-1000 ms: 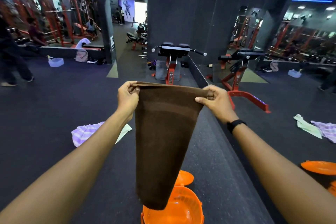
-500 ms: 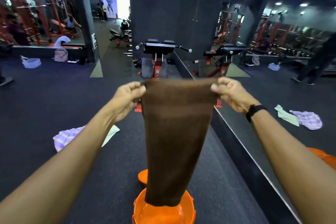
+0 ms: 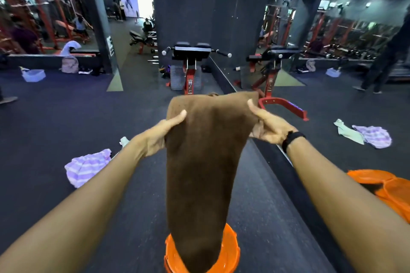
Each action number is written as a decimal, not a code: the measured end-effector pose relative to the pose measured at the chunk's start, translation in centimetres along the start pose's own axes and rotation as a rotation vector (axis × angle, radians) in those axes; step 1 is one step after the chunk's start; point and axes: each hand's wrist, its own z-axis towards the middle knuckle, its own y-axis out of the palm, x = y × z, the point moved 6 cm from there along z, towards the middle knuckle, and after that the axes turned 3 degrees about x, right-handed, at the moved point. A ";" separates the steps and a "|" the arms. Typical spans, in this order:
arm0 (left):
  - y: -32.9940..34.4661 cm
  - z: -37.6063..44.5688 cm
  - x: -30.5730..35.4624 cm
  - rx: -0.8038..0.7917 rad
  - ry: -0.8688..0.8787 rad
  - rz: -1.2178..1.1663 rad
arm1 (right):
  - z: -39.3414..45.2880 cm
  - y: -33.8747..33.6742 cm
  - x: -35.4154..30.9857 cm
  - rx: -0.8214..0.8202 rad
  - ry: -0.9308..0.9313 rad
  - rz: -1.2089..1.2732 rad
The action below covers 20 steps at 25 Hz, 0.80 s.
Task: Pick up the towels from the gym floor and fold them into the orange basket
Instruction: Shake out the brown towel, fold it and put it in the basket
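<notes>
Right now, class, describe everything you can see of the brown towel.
The brown towel is plain, dark and fuzzy, like terry cloth. It hangs lengthwise in a long narrow strip, apparently doubled over, its top edge bent away over the fingers. The left hand grips its upper left edge, the right hand its upper right edge, thumbs on the near face. Its lower end dips into the orange basket on the floor.

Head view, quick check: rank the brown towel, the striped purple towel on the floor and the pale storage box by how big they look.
1. brown towel, largest, though it hangs nearest the camera
2. striped purple towel
3. pale storage box, smallest, but far away, so its true size is unsure
</notes>
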 end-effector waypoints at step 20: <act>-4.4 -1.6 0.7 0.204 0.165 -0.118 | 1.6 4.2 2.0 0.004 -0.036 -0.045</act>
